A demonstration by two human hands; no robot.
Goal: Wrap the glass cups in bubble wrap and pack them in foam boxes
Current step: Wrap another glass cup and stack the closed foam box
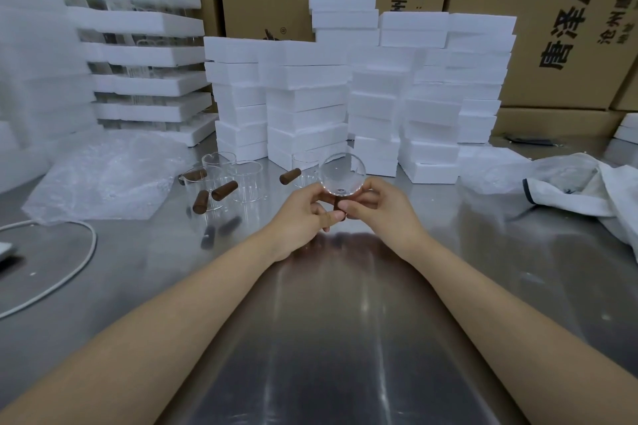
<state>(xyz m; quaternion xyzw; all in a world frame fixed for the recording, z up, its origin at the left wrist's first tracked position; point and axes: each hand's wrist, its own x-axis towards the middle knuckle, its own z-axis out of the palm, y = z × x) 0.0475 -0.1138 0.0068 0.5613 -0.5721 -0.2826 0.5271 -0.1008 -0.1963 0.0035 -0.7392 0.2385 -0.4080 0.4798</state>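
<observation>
Both the left grip [303,209] and right grip [381,205] pinch the brown handle [336,204] of a clear, round glass cup [341,172].

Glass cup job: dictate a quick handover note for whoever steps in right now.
Left hand and right hand: both hold one clear round glass cup with a brown handle, bare, above the steel table.
Several more bare cups stand left of it; clear bubble wrap pile lies further left.
White foam boxes stacked behind; contents cannot be told.
Done: no wrapped cup in view.
Left: wrap the held cup, box it, then the others.
</observation>
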